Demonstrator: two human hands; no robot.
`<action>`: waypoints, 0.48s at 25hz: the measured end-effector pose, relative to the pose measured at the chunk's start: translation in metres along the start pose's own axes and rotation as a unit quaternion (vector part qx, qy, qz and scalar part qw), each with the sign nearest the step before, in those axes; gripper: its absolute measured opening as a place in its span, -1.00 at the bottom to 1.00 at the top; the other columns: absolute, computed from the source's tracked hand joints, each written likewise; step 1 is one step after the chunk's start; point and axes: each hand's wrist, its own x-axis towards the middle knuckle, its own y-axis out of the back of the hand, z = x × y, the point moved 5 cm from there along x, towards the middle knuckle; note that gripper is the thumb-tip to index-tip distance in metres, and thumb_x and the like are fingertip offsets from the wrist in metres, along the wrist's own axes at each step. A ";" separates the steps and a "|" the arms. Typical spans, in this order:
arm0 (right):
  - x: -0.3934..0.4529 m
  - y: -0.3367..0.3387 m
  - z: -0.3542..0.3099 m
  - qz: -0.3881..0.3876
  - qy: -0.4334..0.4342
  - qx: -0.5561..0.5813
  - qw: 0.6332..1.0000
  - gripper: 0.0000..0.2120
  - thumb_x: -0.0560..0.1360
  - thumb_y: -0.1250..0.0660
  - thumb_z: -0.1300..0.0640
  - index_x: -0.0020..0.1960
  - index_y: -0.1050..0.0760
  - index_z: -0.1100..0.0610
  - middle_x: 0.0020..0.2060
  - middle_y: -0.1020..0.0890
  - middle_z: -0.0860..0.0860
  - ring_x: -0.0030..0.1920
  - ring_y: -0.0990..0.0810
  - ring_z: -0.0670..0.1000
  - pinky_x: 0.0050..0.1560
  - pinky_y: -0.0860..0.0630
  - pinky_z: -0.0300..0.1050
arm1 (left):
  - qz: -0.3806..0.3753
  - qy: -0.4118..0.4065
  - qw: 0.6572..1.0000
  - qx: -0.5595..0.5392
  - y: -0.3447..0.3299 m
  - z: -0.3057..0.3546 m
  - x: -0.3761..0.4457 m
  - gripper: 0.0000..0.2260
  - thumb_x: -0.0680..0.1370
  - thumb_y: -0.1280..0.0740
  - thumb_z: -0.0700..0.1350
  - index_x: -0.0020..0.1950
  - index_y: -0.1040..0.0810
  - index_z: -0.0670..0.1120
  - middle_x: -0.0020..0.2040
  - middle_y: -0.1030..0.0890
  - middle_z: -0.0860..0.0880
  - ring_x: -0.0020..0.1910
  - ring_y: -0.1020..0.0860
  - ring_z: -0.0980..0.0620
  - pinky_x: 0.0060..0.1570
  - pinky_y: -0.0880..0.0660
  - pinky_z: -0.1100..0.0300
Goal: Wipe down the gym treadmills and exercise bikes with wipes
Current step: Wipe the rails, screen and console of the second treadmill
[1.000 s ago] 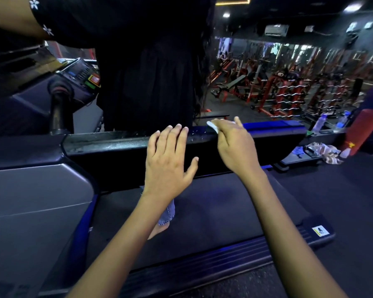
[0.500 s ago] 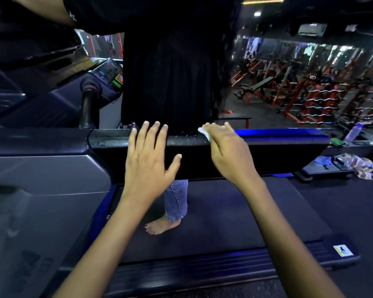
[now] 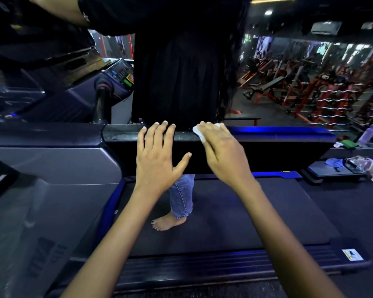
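Grey-and-black treadmill side rail (image 3: 121,135): dusty and speckled at its left stretch, judged still unwiped. Left hand (image 3: 157,160): fingers straight and spread, resting flat on the rail. Right hand (image 3: 222,151): presses a small white wipe (image 3: 197,130) onto the rail top. Blue-lit right stretch (image 3: 278,131): looks cleaner.

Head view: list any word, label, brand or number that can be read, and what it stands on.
No text is readable.
Yellow-and-white sticker on the treadmill's rear corner: too small.
Marking on the grey side cover: blurred.
Console panel of the neighbouring treadmill: buttons only, illegible.
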 end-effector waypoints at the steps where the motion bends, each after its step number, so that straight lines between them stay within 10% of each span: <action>1: -0.007 0.006 0.006 0.018 0.003 -0.009 1.000 -0.61 0.49 -0.15 0.26 0.29 -0.49 0.18 0.24 -0.55 0.08 0.30 -0.47 0.04 0.43 -0.13 -0.08 | -0.002 0.001 1.000 0.000 0.000 0.000 0.000 -0.41 0.48 -0.24 0.19 0.32 -0.45 -0.22 0.27 -0.50 -0.19 0.30 -0.41 -0.18 0.39 -0.15 -0.08; 6: 0.006 0.014 0.020 0.029 -0.090 -0.055 0.994 -0.65 0.54 -0.12 0.14 0.21 -0.53 0.25 0.16 -0.60 0.17 0.23 -0.52 0.13 0.44 -0.09 0.00 | 0.000 0.002 1.000 -0.004 0.001 0.000 0.000 -0.41 0.47 -0.25 0.18 0.32 -0.45 -0.22 0.27 -0.50 -0.19 0.30 -0.40 -0.17 0.39 -0.13 -0.06; 12: -0.001 0.001 0.003 -0.020 0.042 -0.020 0.999 -0.60 0.53 -0.08 0.19 0.33 -0.46 0.15 0.28 -0.53 0.05 0.33 -0.43 0.02 0.44 -0.09 -0.09 | -0.032 -0.025 0.999 -0.022 0.007 -0.004 0.002 -0.44 0.48 -0.23 0.14 0.34 -0.44 -0.20 0.30 -0.49 -0.16 0.30 -0.44 -0.15 0.36 -0.17 -0.02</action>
